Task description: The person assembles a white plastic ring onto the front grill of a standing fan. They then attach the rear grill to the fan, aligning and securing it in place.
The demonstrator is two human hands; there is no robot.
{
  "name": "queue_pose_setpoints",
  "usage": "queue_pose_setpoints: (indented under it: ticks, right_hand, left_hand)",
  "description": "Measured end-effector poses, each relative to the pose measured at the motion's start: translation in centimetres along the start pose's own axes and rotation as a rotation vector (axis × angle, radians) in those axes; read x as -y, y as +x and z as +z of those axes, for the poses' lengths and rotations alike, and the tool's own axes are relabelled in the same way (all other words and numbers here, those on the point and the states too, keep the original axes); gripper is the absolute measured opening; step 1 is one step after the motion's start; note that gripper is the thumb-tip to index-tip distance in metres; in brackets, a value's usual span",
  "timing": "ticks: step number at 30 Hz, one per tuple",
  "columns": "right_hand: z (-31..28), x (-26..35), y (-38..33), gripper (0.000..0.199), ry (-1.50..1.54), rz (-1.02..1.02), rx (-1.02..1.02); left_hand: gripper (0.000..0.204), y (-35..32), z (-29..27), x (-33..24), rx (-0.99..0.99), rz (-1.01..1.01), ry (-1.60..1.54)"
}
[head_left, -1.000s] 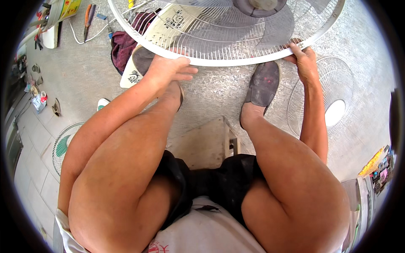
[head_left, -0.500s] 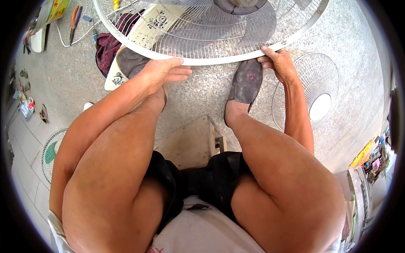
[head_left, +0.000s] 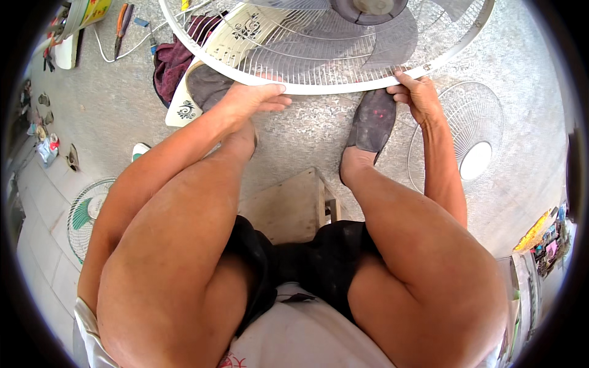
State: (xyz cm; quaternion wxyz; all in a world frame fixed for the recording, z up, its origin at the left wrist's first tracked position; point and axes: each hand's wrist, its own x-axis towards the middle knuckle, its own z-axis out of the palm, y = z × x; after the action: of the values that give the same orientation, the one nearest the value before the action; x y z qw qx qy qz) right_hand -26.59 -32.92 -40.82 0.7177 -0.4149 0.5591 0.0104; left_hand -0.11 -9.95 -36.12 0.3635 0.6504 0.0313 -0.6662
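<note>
A large fan head (head_left: 343,88) with a white rim, thin wire grille and grey blades tilts toward me at the top of the view. My left hand (head_left: 253,101) pinches the rim's near edge, thumb on top and fingers underneath. Farther right, my right hand (head_left: 420,98) grips the same rim, thumb on the wires and fingers curled below. Under the fan lies its cream base (head_left: 184,110) with black scroll patterns, my left shoe resting on it. A loose round wire grille (head_left: 451,122) with a white centre disc lies on the floor beyond my right forearm.
Between my legs stands a small wooden stool (head_left: 279,205). At the far left are pliers (head_left: 120,27), a maroon cloth (head_left: 172,67), a white cable and a colourful container (head_left: 95,11). A smaller green fan (head_left: 83,214) sits left of my arm; assorted items lie at the right edge.
The whole view has shifted slightly, so everything appears a little farther right. Both hands keep their hold on the fan's rim, with no clear movement along it.
</note>
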Motion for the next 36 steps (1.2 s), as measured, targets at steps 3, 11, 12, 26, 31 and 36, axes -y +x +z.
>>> queue_pose_setpoints:
  ticks: [3,11,12,26,31,36]
  right_hand:
    - [-0.1,0.0,0.0,0.025,-0.018,-0.006,-0.013]
    - [1.0,-0.9,0.0,0.027,-0.039,-0.032,-0.153]
    - [1.3,-0.7,-0.3,0.027,-0.036,-0.035,-0.160]
    - [1.2,-0.9,-0.2,0.025,-0.052,-0.042,-0.139]
    - [1.5,-0.8,-0.4,0.026,-0.024,-0.066,-0.152]
    - [1.2,-0.9,-0.2,0.026,-0.020,-0.063,-0.131]
  left_hand:
    - [0.032,0.3,-0.3,0.1,-0.009,0.038,0.018]
    - [0.035,-0.8,-0.5,-1.1,-0.149,0.084,0.037]
    - [0.035,-1.4,-0.4,-1.5,-0.188,0.099,0.027]
    - [0.027,-4.8,-3.5,-4.9,-0.419,0.394,0.204]
    - [0.029,-5.2,-3.8,-5.7,-0.357,0.390,0.206]
    - [0.029,-5.1,-4.1,-5.8,-0.345,0.394,0.296]
